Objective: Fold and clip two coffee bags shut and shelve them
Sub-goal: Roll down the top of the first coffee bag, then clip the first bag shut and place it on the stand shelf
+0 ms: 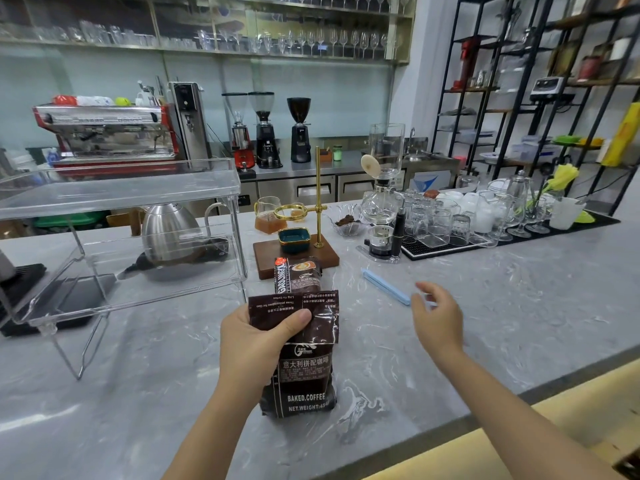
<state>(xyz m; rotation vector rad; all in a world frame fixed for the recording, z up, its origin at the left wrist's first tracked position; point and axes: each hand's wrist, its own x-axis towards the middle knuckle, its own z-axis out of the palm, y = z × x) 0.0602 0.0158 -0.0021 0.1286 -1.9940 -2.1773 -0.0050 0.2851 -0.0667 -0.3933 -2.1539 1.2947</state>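
Observation:
A dark brown coffee bag [306, 379] stands on the grey marble counter in front of me, its top flap folded down toward me. My left hand [258, 336] grips the bag at the fold, thumb pressing the flap flat. A second brown coffee bag [298, 275] stands just behind it. A light blue sealing clip [385, 285] lies on the counter to the right. My right hand [438, 315] hovers open, fingers spread, right beside the near end of the clip and holding nothing. A clear acrylic shelf [117, 195] stands at the left.
A steel kettle [169, 233] sits behind the acrylic shelf. A wooden base with a brass dripper stand [317, 216] and a teal dish is behind the bags. Glasses on a black mat [450, 220] crowd the right. The counter's front edge runs at lower right.

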